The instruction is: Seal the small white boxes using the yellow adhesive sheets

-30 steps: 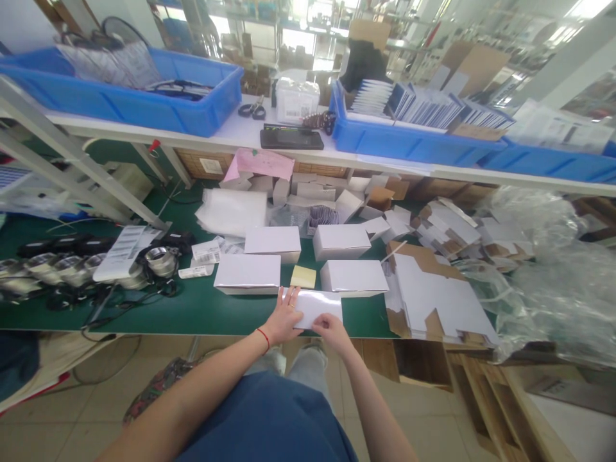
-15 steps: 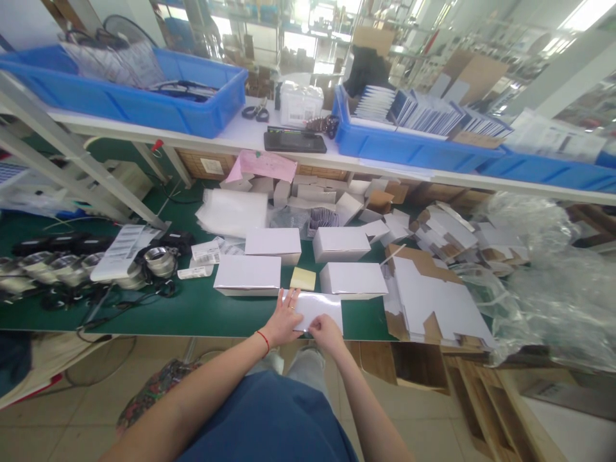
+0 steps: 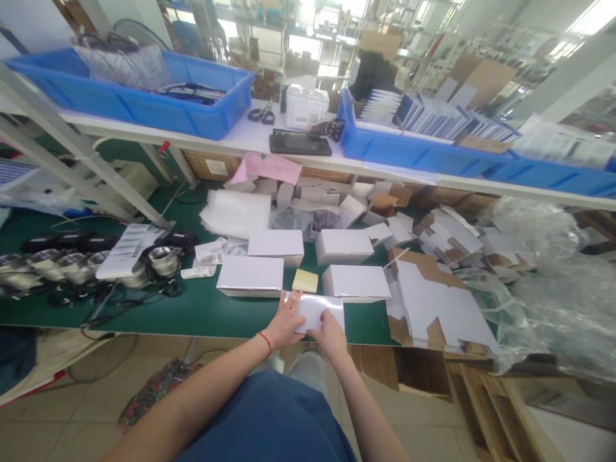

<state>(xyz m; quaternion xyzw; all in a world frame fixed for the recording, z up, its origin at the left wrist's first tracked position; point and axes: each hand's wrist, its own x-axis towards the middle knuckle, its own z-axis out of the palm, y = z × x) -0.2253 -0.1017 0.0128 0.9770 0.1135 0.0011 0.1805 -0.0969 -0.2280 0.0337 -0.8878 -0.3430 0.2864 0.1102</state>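
A glossy white box (image 3: 315, 307) lies at the green table's front edge, both of my hands on it. My left hand (image 3: 287, 321) rests flat over its left part, fingers stretched toward the far edge and thumb pointing right. On the right part lies my right hand (image 3: 330, 333), thumb and forefinger apart, thumb near the front edge; its other fingers are partly hidden. Just beyond the box is a yellow sticky-note pad (image 3: 305, 281). Closed white boxes stand around that pad, with one front left (image 3: 250, 276) and one front right (image 3: 356, 282).
Flattened cartons (image 3: 443, 301) and clear plastic wrap (image 3: 543, 289) cover the right side. Metal cylindrical parts with cables (image 3: 163, 262) sit at left, near label sheets (image 3: 208, 252). A shelf above carries blue bins (image 3: 212, 119), scissors (image 3: 262, 114) and a dark flat device (image 3: 301, 144).
My right hand has gone from a pinch at the box's front edge to fingers spread on its top. My left hand stays in place. The view has shifted slightly.
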